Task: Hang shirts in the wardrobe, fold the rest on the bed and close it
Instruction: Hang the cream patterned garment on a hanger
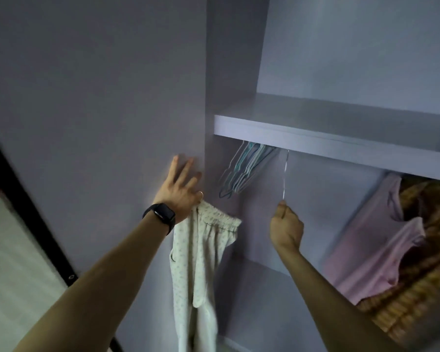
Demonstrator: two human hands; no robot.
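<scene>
- Looking up into the open wardrobe (239,72): a pale shelf (328,142) runs from the centre out toward 3 o'clock and splits it into an upper bay and a hanging bay below.
- Nothing shows on the visible part of the upper bay, at 1 o'clock.
- In the hanging bay, just under the shelf's left end, a bunch of bare wire hangers (247,171) dangles, pale and teal, packed together.
- At 4 o'clock in the same bay a pink shirt (376,250) hangs, and a tan checked garment (417,301) sits right behind it, touching.
- The left hand (181,191) is at 9 o'clock from the hangers. Its fingers are straight and spread, pressed flat on the lilac panel (99,97) at the wardrobe's left edge.
- The thumb side of that hand pinches the waistband of the cream patterned trousers (201,262). They hang straight down toward 6 o'clock, outside the bay and in front of its left wall.
- There's a black watch (160,215) on that wrist and a ring (201,193) by the waistband.
- The right hand (286,227) is in the hanging bay with its fingers curled into a tight fist around the bottom of one thin pale hanger (285,174).
- That hanger runs up to 12 o'clock from the fist and meets the underside of the shelf, apart from the bunch.
</scene>
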